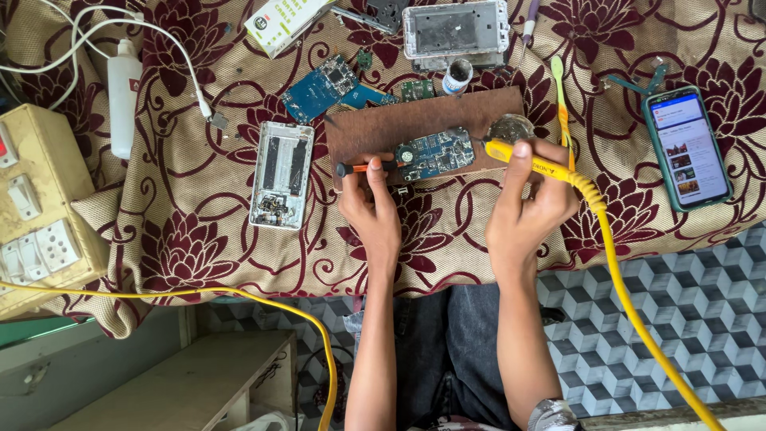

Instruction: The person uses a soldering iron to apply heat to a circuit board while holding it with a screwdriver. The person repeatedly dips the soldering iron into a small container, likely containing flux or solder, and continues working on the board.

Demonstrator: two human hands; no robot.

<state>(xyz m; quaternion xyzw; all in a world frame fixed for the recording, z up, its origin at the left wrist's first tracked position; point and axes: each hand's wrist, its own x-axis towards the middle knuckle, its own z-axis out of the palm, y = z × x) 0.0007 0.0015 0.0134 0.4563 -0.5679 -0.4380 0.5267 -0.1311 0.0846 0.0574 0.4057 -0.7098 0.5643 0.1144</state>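
Blue circuit board (435, 153) lying on brown wooden board (423, 128), near its front edge. Left hand (371, 209) gripping small screwdriver (363, 168), tip at the circuit board's left edge. Right hand (531, 203) clenched round yellow soldering iron (527, 158), just right of it. Risk: a slipping tip could bridge pads; the trailing cord could drag the iron.

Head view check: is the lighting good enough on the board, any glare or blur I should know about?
Head view: even, soft daylight, faint shadows; the blue circuit board on the brown wooden board reads sharp, as do the left hand with the small tool and the right hand with the yellow soldering iron. Phone screen is bright, its detail too small. No motion blur.
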